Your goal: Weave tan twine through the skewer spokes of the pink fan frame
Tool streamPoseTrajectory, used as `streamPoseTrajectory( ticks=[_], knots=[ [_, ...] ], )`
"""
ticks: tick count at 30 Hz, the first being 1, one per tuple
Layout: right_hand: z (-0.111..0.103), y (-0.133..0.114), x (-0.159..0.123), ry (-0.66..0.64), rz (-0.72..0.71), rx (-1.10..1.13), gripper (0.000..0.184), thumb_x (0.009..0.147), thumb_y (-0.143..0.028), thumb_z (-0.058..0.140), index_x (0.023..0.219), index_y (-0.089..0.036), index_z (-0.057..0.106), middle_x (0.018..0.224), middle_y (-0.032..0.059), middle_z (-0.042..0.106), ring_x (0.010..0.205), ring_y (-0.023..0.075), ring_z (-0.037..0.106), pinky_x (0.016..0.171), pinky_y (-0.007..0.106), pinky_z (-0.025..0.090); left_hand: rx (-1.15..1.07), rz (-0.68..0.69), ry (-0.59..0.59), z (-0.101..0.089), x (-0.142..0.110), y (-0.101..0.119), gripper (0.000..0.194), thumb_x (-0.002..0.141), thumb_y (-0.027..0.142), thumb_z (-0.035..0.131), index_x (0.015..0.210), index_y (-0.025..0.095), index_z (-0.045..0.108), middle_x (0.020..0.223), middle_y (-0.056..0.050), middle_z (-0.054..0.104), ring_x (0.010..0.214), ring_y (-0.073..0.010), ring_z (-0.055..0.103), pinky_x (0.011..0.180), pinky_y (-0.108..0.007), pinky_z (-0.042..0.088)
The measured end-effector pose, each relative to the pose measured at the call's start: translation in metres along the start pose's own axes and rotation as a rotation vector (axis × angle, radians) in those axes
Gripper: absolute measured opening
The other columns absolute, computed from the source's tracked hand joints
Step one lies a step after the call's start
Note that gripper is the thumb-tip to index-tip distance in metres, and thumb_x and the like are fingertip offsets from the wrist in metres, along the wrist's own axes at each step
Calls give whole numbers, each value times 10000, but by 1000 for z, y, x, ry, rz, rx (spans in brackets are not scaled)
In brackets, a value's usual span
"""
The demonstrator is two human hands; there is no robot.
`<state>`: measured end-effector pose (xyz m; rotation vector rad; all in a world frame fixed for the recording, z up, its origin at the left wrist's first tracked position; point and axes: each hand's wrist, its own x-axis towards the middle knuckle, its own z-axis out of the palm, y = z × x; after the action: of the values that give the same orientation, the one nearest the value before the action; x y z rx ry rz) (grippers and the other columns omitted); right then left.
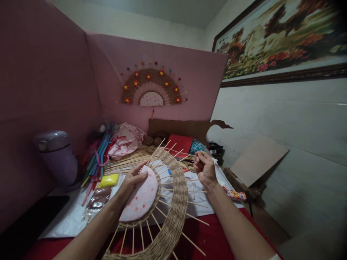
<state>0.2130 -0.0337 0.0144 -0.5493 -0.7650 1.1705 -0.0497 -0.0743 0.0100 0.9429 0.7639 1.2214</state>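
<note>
My left hand (132,184) grips a half-round woven fan by its pink dotted cloth centre (143,196), thumb on the cloth's upper face. Thin wooden sticks (195,219) radiate from that centre through a wide band of woven jute twine (177,195). Beyond the band's outer edge, the stick ends stand bare. To the right of the fan, my right hand (204,168) is closed in a pinch on a strand of twine (179,151) that runs to the upper end of the band. The fan is tilted, its lower end partly out of view.
A finished-looking fan with red flowers (148,76) hangs on the pink board. On the table are a purple bottle (58,159), pipe cleaners (101,157), crumpled pink cloth (127,139), loose sticks (127,161), twine balls (157,141), a yellow packet (108,180) and red paper (180,142).
</note>
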Motion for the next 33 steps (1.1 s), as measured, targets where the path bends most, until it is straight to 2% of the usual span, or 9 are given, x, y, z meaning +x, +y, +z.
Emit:
streamPoseTrajectory(
  ticks=[5, 10, 14, 17, 22, 28, 33],
  knots=[
    [0, 0, -1, -89, 81, -34, 164, 640, -247, 710, 692, -154, 585, 467, -80, 393, 362, 9, 176, 323, 129, 146, 15, 22, 8, -3, 1, 2, 760, 590, 175, 735, 1296, 186, 456, 727, -19, 674, 569, -134, 633, 521, -190, 493],
    [-5, 4, 3, -65, 205, 5, 164, 614, -219, 714, 701, -138, 601, 473, -74, 438, 343, -1, 165, 305, 133, 136, -26, 32, 5, -2, 2, 2, 768, 587, 163, 737, 1300, 193, 454, 758, -17, 677, 579, -117, 626, 548, -180, 495],
    [-3, 9, 1, -72, 249, 8, 164, 562, -161, 731, 652, -143, 595, 470, -64, 452, 370, 13, 312, 327, 122, 220, -2, 28, 38, -4, 2, 2, 777, 592, 156, 731, 1311, 179, 440, 692, -18, 671, 534, -124, 620, 500, -181, 485],
    [-1, 12, -3, -132, 290, -63, 170, 553, -160, 748, 653, -141, 613, 488, -45, 482, 410, 31, 390, 344, 122, 256, -1, 48, 41, -9, 4, 1, 774, 613, 154, 718, 1326, 188, 418, 690, -18, 672, 544, -126, 628, 496, -178, 486],
    [-2, 17, -6, -270, 401, -150, 182, 615, -253, 752, 709, -146, 638, 462, -77, 390, 347, -2, 207, 313, 126, 125, -24, 52, 56, -14, 6, 0, 780, 613, 138, 711, 1331, 185, 410, 680, -11, 672, 541, -128, 633, 498, -180, 497],
    [-5, 18, -5, -355, 414, -151, 171, 660, -272, 731, 745, -143, 657, 464, -95, 282, 373, 2, 157, 326, 130, 110, -27, 58, 46, -13, 6, 0, 778, 631, 128, 702, 1342, 183, 390, 687, -13, 673, 543, -122, 633, 501, -175, 501],
    [-5, 17, -5, -364, 402, -132, 134, 665, -244, 723, 716, -143, 652, 469, -93, 258, 389, 7, 144, 336, 130, 114, -48, 57, 40, -12, 5, 0, 767, 634, 116, 696, 1337, 178, 397, 702, -19, 673, 550, -126, 636, 506, -182, 504]
  ],
)
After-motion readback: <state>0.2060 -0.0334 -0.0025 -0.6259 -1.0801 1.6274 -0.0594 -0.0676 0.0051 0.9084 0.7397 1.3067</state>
